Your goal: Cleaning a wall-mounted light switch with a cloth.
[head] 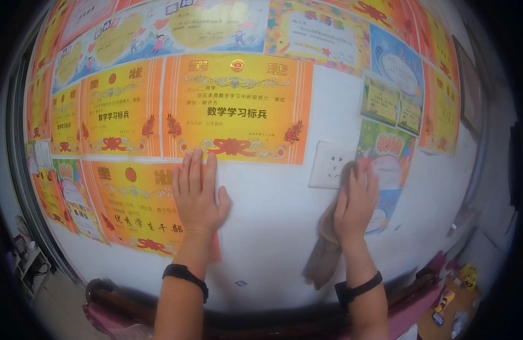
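My left hand [200, 195] lies flat on the wall, its palm over the right part of a lower orange-and-yellow award certificate [134, 204]. Its fingertips reach the bottom edge of a larger certificate [240, 106] above. Against the wall, my right hand [358, 199] presses a brown cloth [327, 233], which hangs down below the palm. The cloth's top touches the right edge of a white wall socket [327, 165]. Right of that hand is a colourful green-and-pink certificate [387, 153]. A dark band sits on each wrist.
More paper certificates [214, 29] cover the white wall [265, 221] above and to both sides. Below runs a dark wooden rail [261, 325] with pink fabric [410, 306]. At lower right, several small items lie on a brown surface [455, 316]. A shelf [34, 272] stands at far left.
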A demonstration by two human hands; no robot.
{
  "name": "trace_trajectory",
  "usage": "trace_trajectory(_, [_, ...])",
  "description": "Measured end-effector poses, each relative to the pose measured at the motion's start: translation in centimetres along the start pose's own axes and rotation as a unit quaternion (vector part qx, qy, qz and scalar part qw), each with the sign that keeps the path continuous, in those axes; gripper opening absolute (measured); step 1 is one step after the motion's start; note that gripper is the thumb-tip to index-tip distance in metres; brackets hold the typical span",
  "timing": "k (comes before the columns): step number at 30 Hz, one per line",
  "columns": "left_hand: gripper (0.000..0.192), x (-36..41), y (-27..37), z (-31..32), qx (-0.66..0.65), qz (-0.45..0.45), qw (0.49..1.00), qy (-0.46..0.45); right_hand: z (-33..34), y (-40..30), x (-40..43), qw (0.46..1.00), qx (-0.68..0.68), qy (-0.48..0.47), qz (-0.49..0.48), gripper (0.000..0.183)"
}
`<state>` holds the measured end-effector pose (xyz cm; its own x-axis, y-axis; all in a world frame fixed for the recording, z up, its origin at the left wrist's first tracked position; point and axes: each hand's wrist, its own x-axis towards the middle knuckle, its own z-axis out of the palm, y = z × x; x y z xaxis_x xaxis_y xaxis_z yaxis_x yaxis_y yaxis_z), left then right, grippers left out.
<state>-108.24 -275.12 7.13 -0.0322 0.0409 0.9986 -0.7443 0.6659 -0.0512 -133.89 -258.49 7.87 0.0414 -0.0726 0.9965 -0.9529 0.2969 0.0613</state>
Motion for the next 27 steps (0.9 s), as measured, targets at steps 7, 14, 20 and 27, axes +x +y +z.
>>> trace_trajectory(7, [0.066,0.0,0.0,-0.2,0.007,-0.004,1.0,-0.012,-0.4,-0.4,-3.2,0.999,0.028,-0.027,-0.014,0.041])
trace_trajectory(14, [0.066,0.1,0.3,-0.1,0.003,-0.001,1.0,-0.008,0.1,-1.3,-4.0,0.999,0.033,-0.011,-0.007,0.041])
trace_trajectory(20, [0.066,0.0,0.1,0.1,0.012,-0.006,1.0,-0.008,0.3,-3.9,-2.5,0.999,0.022,-0.021,-0.045,0.04])
trace_trajectory(27, [0.067,0.0,0.0,0.0,0.013,-0.002,1.0,-0.012,0.5,-6.0,0.4,0.997,0.048,-0.017,-0.058,0.041])
